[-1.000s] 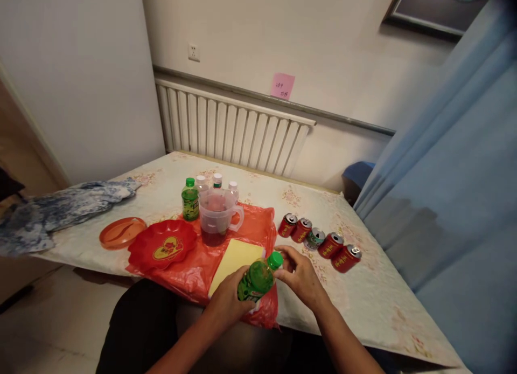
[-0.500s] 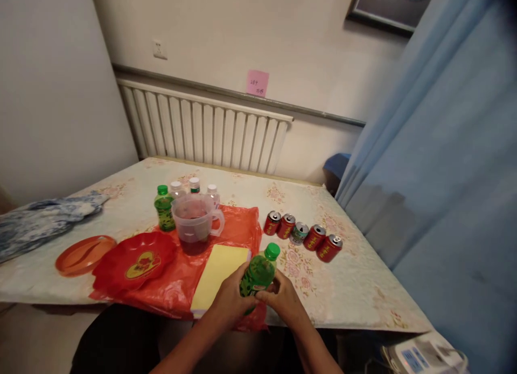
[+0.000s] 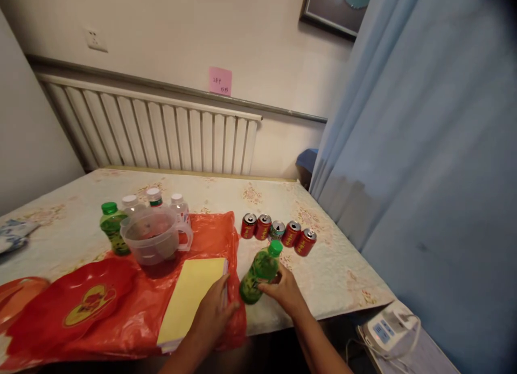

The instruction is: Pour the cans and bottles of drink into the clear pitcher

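My right hand (image 3: 283, 290) grips a green bottle with a green cap (image 3: 260, 271), tilted, its base near the table surface beside the red plastic bag (image 3: 214, 228). My left hand (image 3: 212, 314) lies on the near right edge of the yellow pad (image 3: 189, 298), fingers spread, holding nothing. A clear plastic jug (image 3: 151, 242) with dark liquid stands on the bag behind the pad. Several red cans and one green can (image 3: 278, 234) stand in a row to the right of the bottle.
A second green bottle (image 3: 113, 235) and three clear white-capped bottles (image 3: 155, 201) stand behind the jug. A red dish (image 3: 76, 304) lies at the left. The table (image 3: 343, 277) ends at the right, by a blue curtain (image 3: 424, 147). A white device (image 3: 385, 325) sits below.
The view has swung right. My left hand let go of the green bottle and moved onto the yellow pad. The right hand now holds the bottle alone, further right and lower.
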`<move>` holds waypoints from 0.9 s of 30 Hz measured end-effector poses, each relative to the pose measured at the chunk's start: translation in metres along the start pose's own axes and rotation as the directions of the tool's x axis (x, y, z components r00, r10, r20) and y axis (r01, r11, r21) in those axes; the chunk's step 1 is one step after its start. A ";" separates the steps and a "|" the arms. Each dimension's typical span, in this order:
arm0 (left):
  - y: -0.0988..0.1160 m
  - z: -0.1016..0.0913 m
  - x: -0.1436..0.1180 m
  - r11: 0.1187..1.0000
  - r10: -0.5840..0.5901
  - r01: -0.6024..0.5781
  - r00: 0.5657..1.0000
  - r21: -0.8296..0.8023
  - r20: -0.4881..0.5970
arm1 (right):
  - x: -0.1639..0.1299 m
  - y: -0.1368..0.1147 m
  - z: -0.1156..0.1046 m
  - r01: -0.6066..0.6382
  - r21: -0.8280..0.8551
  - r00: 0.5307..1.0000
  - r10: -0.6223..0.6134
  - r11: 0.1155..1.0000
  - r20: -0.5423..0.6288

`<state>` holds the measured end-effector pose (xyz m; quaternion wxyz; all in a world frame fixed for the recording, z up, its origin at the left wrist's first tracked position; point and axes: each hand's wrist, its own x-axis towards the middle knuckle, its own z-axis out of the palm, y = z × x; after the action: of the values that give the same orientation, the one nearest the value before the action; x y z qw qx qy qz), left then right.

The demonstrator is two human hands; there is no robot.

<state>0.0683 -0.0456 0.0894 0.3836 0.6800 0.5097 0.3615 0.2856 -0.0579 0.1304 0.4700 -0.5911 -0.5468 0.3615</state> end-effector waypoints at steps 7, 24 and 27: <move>-0.052 -0.003 0.000 0.930 0.233 -0.180 0.963 0.321 -0.136 | 0.044 0.025 -0.052 0.036 -0.041 0.973 -0.044 0.999 -0.228; -0.114 -0.020 0.008 0.646 0.467 -0.202 0.867 0.736 -0.173 | 0.105 0.044 -0.035 0.066 -0.099 0.975 -0.085 0.993 -0.205; -0.113 -0.018 0.006 0.636 0.458 -0.180 0.871 0.751 -0.179 | 0.122 0.043 -0.019 0.092 -0.087 0.982 -0.105 0.992 -0.159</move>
<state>0.0066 -0.0163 -0.0024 -0.0797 0.7780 0.5383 0.3140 0.3335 0.0612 0.1057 0.5067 -0.6090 -0.5492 0.2662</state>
